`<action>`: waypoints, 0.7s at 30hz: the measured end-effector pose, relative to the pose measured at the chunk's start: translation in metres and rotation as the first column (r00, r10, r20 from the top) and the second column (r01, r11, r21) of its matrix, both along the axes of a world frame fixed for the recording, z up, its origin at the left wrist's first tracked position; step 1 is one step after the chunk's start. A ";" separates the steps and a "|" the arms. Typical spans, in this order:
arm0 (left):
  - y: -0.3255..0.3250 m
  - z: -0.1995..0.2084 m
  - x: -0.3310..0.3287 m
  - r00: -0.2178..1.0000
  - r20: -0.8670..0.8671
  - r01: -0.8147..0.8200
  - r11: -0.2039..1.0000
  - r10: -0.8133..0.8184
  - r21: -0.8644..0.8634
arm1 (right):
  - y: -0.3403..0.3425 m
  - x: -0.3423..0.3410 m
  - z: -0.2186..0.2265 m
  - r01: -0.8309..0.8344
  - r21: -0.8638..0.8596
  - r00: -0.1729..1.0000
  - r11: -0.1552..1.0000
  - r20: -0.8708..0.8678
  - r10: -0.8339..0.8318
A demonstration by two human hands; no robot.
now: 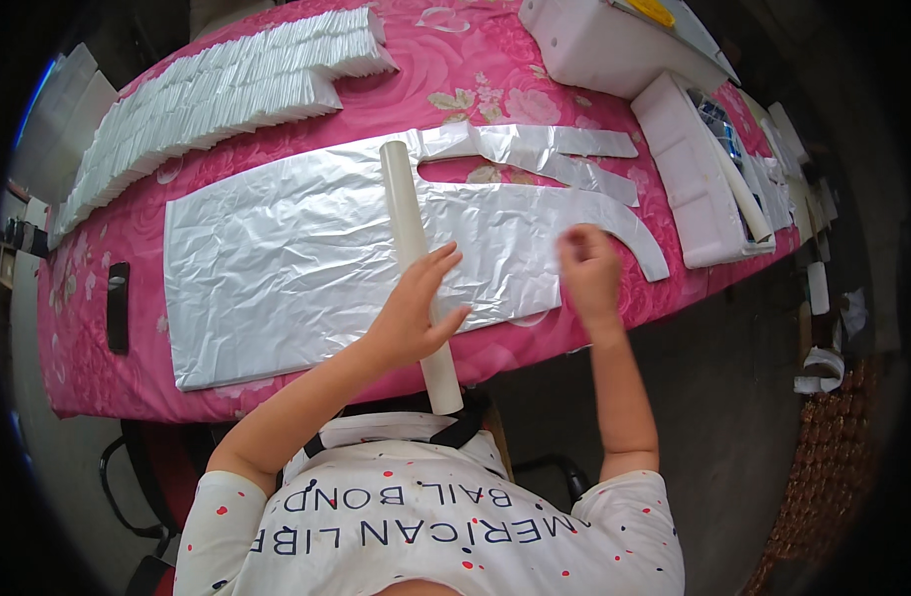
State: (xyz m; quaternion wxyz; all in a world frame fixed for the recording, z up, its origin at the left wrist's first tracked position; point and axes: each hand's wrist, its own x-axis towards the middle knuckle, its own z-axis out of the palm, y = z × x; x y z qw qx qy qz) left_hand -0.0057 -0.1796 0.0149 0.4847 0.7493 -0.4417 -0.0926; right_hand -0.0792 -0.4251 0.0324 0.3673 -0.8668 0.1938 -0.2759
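A silvery-white plastic sheet point(286, 248), wrinkled and shaped like an apron with long straps, lies flat across the table. Across it rests a long pale tube point(406, 214), its near end sticking out over the table's front edge. My left hand point(416, 308) is on the tube with fingers spread, not wrapped round it. To the right, my right hand point(589, 268) is beside the sheet's strap end, its fingers curled together and blurred at the tips. Whether anything is pinched in them is hidden. One strap point(634, 238) curves away just right of that hand.
Rows of folded white packs point(217, 84) line the back left. A black phone point(119, 308) lies at the left on the pink flowered tablecloth point(425, 70). White foam boxes point(664, 169) stand at the right, one holding several items. A chair point(147, 497) is below the front edge.
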 end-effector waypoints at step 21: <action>0.296 -0.008 0.101 0.692 -0.233 -0.519 0.695 0.683 0.497 | 0.151 -0.055 0.007 -0.302 0.080 0.684 0.950 -0.676 0.274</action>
